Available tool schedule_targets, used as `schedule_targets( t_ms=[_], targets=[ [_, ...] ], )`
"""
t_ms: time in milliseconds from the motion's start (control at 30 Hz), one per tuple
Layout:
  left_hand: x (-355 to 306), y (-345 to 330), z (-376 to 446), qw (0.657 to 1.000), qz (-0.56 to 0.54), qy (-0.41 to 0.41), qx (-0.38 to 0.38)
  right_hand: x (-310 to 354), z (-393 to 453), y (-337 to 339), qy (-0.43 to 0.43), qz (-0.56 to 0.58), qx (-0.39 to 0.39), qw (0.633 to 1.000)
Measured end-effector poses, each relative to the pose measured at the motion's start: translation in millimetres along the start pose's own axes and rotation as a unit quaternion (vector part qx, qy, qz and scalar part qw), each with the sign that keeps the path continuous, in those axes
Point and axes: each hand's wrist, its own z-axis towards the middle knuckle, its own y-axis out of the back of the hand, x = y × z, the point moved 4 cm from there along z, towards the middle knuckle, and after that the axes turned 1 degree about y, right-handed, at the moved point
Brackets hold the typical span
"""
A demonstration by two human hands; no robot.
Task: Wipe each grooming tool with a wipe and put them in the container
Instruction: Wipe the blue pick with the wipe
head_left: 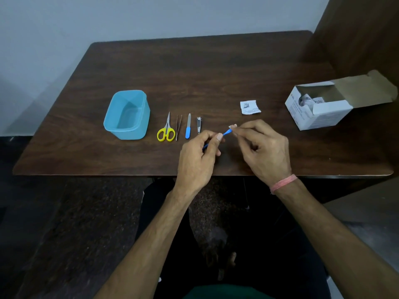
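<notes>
My left hand grips a thin blue-handled tool above the table's front middle. My right hand pinches a small white wipe around the tool's far tip. On the table lie yellow-handled scissors, tweezers, a blue-handled nail file and a nail clipper in a row. An open blue container stands to their left; its inside looks bare.
A torn wipe wrapper lies right of the tools. An open white cardboard box of wipes sits near the right edge of the dark wooden table. A wall stands behind the table.
</notes>
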Motion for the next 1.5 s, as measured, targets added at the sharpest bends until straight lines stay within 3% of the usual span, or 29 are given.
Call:
schedule_targets(
  t_ms=[133, 267, 500, 700, 900, 1167, 1300, 1433, 1500],
  targets=[
    [1, 0, 0, 1.000, 0.005, -0.004, 0.002, -3, 3, 1, -0.033, 0.010, -0.017, 0.999],
    [0, 1, -1, 1.000, 0.011, -0.006, -0.003, 1, 0, -1, -0.010, -0.001, -0.012, 1.000],
    [0, 3, -2, 1.000, -0.012, 0.001, -0.022, -15, 3, 7, -0.143, 0.022, -0.075, 0.987],
    [-4, 3, 1, 1.000, 0.004, -0.009, -0.006, 5, -1, 0, -0.031, 0.032, -0.012, 0.999],
    [2, 4, 3, 0.999, 0.002, -0.025, 0.023, 2, 0, -2, -0.011, 0.017, -0.003, 1.000],
    [-1, 3, 2, 1.000, 0.002, -0.021, 0.006, 1, -1, -2, -0.019, -0.020, -0.015, 1.000],
    [-4, 2, 1, 1.000, 0.014, -0.022, -0.004, -14, 3, 9, -0.125, 0.027, -0.082, 0.988],
    [-3, 1, 3, 0.999, 0.040, -0.017, 0.003, 0, -1, -2, -0.043, 0.041, 0.002, 0.998],
    [-2, 2, 6, 0.999, 0.045, -0.017, 0.010, -3, 2, -5, -0.042, 0.049, 0.031, 0.997]
  ],
)
